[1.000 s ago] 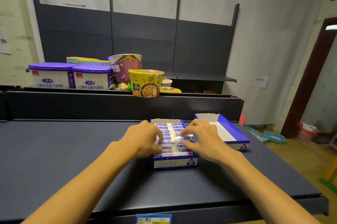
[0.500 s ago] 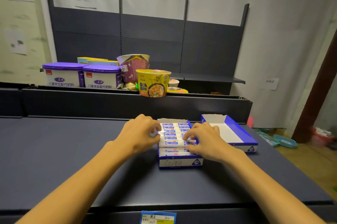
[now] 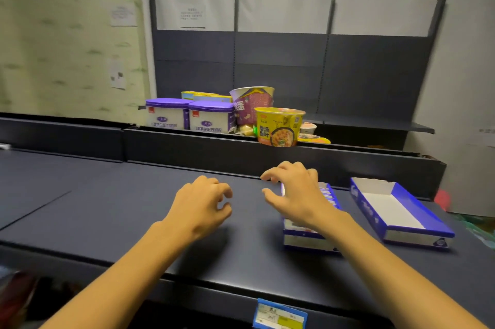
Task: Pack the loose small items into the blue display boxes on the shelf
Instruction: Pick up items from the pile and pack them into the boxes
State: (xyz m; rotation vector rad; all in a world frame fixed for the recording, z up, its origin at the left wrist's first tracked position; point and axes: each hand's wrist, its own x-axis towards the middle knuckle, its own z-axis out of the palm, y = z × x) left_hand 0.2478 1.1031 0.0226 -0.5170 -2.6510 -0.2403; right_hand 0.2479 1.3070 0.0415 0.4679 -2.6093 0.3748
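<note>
- Head view: dark shelf (image 3: 112, 202) carries both blue boxes, long axes running away from the camera, slightly angled.
- Empty box (image 3: 396, 210) is seen far right, open end up.
- Filled box (image 3: 308, 237) is partly covered by the right hand (image 3: 294, 194), fingers spread, nothing gripped.
- Left hand (image 3: 203, 202) is loosely curled, holding nothing.
- Next items are best laid crosswise, rows kept flush.
</note>
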